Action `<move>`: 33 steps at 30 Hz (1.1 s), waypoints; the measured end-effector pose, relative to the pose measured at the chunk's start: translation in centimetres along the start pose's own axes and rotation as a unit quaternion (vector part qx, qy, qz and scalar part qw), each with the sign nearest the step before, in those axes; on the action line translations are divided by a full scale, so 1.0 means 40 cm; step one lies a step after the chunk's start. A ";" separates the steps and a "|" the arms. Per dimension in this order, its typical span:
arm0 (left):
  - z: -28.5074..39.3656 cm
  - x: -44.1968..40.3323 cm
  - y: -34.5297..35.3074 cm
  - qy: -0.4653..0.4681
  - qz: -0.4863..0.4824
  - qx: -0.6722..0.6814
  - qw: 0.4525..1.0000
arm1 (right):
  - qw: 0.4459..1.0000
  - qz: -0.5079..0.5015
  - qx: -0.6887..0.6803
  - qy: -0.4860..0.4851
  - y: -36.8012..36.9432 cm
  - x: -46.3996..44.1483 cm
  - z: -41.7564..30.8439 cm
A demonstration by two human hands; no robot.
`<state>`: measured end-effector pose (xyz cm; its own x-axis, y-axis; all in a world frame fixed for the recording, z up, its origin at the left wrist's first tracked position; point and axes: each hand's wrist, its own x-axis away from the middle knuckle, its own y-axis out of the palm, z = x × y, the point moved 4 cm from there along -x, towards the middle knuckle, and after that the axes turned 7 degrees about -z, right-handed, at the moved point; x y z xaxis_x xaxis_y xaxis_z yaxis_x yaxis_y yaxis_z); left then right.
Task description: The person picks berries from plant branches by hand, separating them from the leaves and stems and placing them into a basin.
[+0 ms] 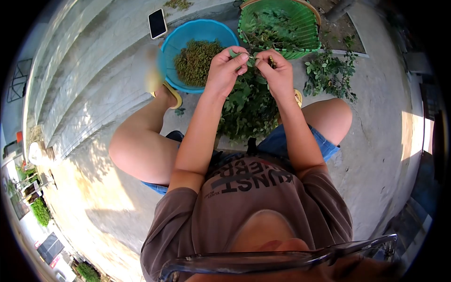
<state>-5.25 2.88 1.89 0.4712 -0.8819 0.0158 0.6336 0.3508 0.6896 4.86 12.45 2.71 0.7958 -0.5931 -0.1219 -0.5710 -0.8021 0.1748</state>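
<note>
My left hand [225,70] is closed in a pinch on a small leafy sprig [251,58], in front of the blue basin's right side. Facing it, my right hand [276,71] pinches the same sprig from the other side, and a small yellowish cluster [271,61] shows at its fingers. A heap of leafy branches [249,110] lies on the ground below both hands, between my legs. The blue plastic basin [167,44] holds a mound of small brownish-green clusters [197,61]. Beyond my hands, a green woven basket [310,33] contains leafy twigs [270,35].
A phone [158,24] lies on the concrete step beside the basin. More cut branches [331,73] are on the ground to the right, near a soil bed [345,30]. Concrete steps [89,70] rise on the left. A yellow slipper [174,95] is on my left foot.
</note>
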 end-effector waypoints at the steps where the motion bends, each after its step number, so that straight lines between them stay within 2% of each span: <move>1: 0.004 0.002 -0.005 0.001 0.002 0.001 1.000 | 0.987 0.022 0.136 -0.084 0.005 -0.003 -0.031; 2: 0.018 0.004 -0.015 0.027 0.006 0.017 0.999 | 0.948 0.042 0.268 -0.167 0.013 -0.003 -0.055; 4: 0.069 0.007 -0.044 0.082 0.030 0.021 0.996 | 0.949 0.085 0.272 -0.133 -0.048 -0.031 -0.027; 5: 0.093 0.010 -0.054 0.085 0.020 0.017 0.996 | 0.992 0.108 0.052 -0.043 -0.086 -0.046 0.016; 6: 0.110 0.014 -0.059 0.089 0.010 0.014 0.996 | 0.993 0.116 -0.014 -0.025 -0.078 -0.047 -0.023; 7: 0.106 0.019 -0.053 0.048 -0.010 -0.010 0.999 | 0.991 0.102 -0.055 -0.066 -0.059 -0.059 -0.065; 8: 0.085 0.028 -0.044 -0.020 -0.067 -0.038 0.997 | 0.986 0.089 -0.096 -0.107 -0.032 -0.071 -0.100; 9: 0.048 0.032 -0.040 -0.085 -0.121 -0.147 0.978 | 0.986 0.088 -0.097 -0.105 -0.005 -0.086 -0.118; 10: 0.003 0.035 -0.035 -0.149 -0.173 -0.254 0.940 | 0.980 0.070 -0.068 -0.174 0.030 -0.103 -0.145; 11: -0.042 0.040 -0.032 -0.187 -0.222 -0.395 0.872 | 0.968 0.051 -0.037 -0.241 0.073 -0.115 -0.172; 12: -0.085 0.049 -0.031 -0.220 -0.266 -0.524 0.779 | 0.958 0.030 -0.074 -0.275 0.130 -0.127 -0.191; 13: -0.119 0.058 -0.031 -0.209 -0.298 -0.572 0.735 | 0.952 -0.004 0.010 -0.306 0.152 -0.153 -0.156; 14: -0.164 0.073 -0.041 -0.197 -0.330 -0.617 0.687 | 0.951 -0.030 0.085 -0.297 0.204 -0.172 -0.124; 15: -0.233 0.081 -0.083 -0.165 -0.315 -0.602 0.715 | 0.941 -0.056 0.160 -0.292 0.256 -0.191 -0.093; 16: -0.254 0.088 -0.094 -0.166 -0.316 -0.602 0.715 | 0.910 -0.091 0.278 -0.292 0.307 -0.187 -0.097; 17: -0.270 0.095 -0.106 -0.204 -0.309 -0.596 0.713 | 0.859 -0.031 0.400 -0.318 0.325 -0.201 -0.010; 18: -0.278 0.102 -0.116 -0.242 -0.302 -0.589 0.709 | 0.859 -0.030 0.400 -0.318 0.315 -0.185 0.006; 20: -0.212 0.098 -0.076 -0.241 -0.327 -0.589 0.698 | 0.871 -0.062 0.380 -0.304 0.273 -0.144 0.020; 22: -0.176 0.118 -0.092 -0.418 -0.338 -0.454 0.711 | 0.951 -0.054 0.241 -0.186 0.193 -0.092 0.059; 24: -0.103 0.092 -0.115 -0.372 -0.305 -0.376 0.792 | 0.968 0.004 0.229 -0.106 0.103 -0.044 0.112; 25: -0.059 0.076 -0.138 -0.333 -0.246 -0.362 0.835 | 0.973 0.020 0.223 -0.060 0.058 -0.023 0.160; 27: 0.001 0.053 -0.203 -0.293 -0.141 -0.371 0.870 | 0.957 0.006 0.290 0.000 0.013 0.007 0.223; 29: 0.029 0.041 -0.256 -0.265 -0.079 -0.457 0.845 | 0.946 -0.011 0.323 0.020 0.007 0.020 0.258; 30: 0.021 0.036 -0.294 -0.251 -0.047 -0.512 0.820 | 0.916 -0.027 0.398 0.047 0.010 0.022 0.276; 31: 0.013 0.041 -0.309 -0.252 -0.046 -0.514 0.819 | 0.879 -0.043 0.470 0.073 0.012 0.022 0.296; 33: 0.003 0.054 -0.350 -0.283 0.003 -0.642 0.712 | 0.887 -0.065 0.448 0.092 0.002 0.022 0.315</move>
<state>-13.18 -3.98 -7.63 0.3837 -0.7373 0.5561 0.8425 0.0330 -0.5376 2.97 10.99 -9.71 0.8388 -0.5366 0.0918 -0.3375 -0.6449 -0.6858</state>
